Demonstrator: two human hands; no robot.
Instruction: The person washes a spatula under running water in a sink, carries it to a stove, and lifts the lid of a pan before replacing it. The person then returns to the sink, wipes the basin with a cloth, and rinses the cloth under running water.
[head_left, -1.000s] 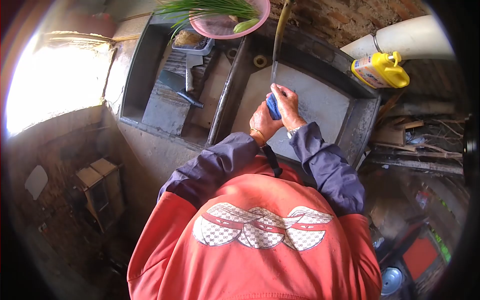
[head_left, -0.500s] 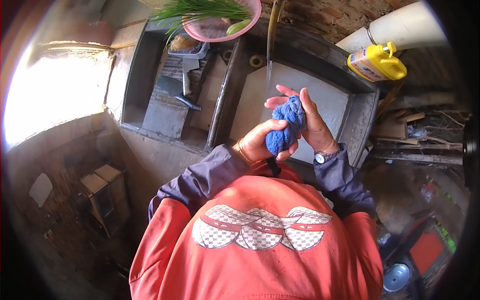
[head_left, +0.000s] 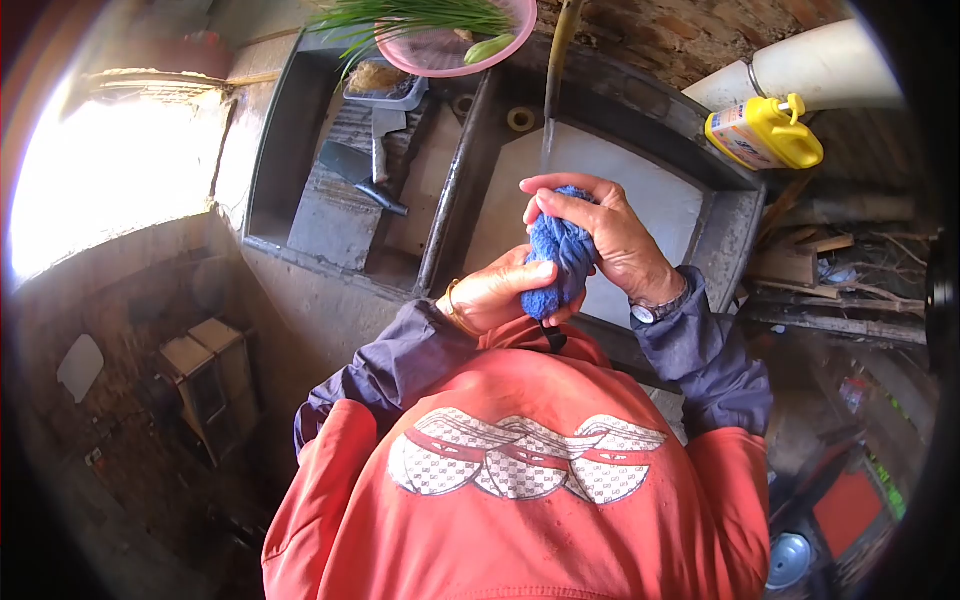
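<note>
A bunched, twisted blue cloth is held between both my hands, above the near part of the right sink basin. My left hand grips its lower end, thumb across the front. Around the upper end, the fingers of my right hand are wrapped, with a watch on that wrist. Just beyond the hands, water runs from a pipe-like spout into the basin.
In the left basin lie a cleaver, another flat blade and a plastic tub. A pink basket with long green stalks stands at the back. On the right rim is a yellow bottle.
My right hand has closed over the top of the cloth, its fingers now bent round it. The cloth looks more tightly bunched, and the view has shifted slightly.
</note>
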